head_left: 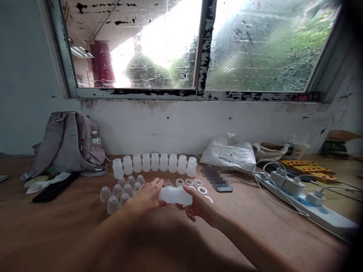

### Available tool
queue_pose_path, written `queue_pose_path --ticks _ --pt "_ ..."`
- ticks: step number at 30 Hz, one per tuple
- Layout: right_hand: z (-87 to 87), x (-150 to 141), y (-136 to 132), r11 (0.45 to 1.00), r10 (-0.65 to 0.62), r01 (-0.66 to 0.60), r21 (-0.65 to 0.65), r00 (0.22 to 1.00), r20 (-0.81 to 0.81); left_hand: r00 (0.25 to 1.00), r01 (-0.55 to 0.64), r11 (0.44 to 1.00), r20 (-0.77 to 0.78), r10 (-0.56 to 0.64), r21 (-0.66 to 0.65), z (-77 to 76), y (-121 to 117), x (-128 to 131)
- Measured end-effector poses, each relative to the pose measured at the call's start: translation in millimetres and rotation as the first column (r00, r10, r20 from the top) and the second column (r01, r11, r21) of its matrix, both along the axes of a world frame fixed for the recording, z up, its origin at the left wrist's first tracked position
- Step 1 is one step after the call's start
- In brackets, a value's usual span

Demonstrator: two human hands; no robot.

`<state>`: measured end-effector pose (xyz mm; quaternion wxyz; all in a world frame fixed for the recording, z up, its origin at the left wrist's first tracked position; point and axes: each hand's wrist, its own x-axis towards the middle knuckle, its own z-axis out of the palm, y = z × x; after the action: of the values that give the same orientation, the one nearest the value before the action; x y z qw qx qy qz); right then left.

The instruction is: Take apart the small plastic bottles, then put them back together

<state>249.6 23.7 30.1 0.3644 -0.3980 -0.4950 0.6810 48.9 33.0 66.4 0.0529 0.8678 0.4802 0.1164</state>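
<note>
Above the brown tabletop (255,230), near the middle of the work area, a frosted white bottle (175,195) lies sideways between the two hands, held by both. The left hand (149,194) is closed about its left end, fingers over the top; the right hand (202,206) grips the other end, thumb laid on the upper side and fingers curled beneath. The hands are apart from each other, with the bottle's middle bare between them.

Behind them stands a curved row of nine upright white bottles (155,162), near the wall (153,128). Clear domed caps (113,204) sit in a cluster just left of the left hand, partly hidden by it, and white rings (202,193) lie flat beyond the right hand, some covered by the held bottle. A phone (224,186), partly blurred out, rests to the right of the rings, in front of a silvery bag (229,153). Farther right, a white power strip (334,216) carries plugged-in chargers (293,186) and cables; at far left, a grey backpack (68,145) leans by the wall
</note>
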Motion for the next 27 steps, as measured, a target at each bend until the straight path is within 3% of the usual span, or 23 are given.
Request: queue_pose_path --ticks 4,9,15,20,24,27 --pt "2.9 0.4 4.2 0.993 -0.115 0.115 -0.013 0.993 -0.025 0.981 0.111 0.994 0.163 -0.108 -0.011 12.5 1.9 -9.5" --pt "3.0 2.4 6.7 0.988 -0.153 0.153 -0.007 0.985 -0.082 0.983 0.069 0.995 0.173 -0.055 -0.075 23.9 2.4 -16.7" --pt "-3.2 3.0 9.0 0.985 -0.168 0.17 0.006 0.98 -0.108 0.961 0.098 0.978 0.273 -0.045 -0.184 21.5 9.1 -20.9" --pt "-4.4 4.9 11.7 0.978 -0.21 0.209 -0.02 0.971 -0.116 0.871 0.209 0.945 0.487 -0.064 -0.25 20.6 16.7 -24.7" --pt "-5.6 5.5 11.7 0.965 -0.255 0.26 0.025 0.958 -0.131 0.842 0.226 0.946 0.536 -0.07 -0.231 19.0 21.0 -26.7" --pt "-6.2 5.2 11.0 0.946 -0.309 0.317 0.069 0.945 -0.11 0.858 0.17 0.968 0.511 -0.053 -0.184 17.6 23.2 -28.3"
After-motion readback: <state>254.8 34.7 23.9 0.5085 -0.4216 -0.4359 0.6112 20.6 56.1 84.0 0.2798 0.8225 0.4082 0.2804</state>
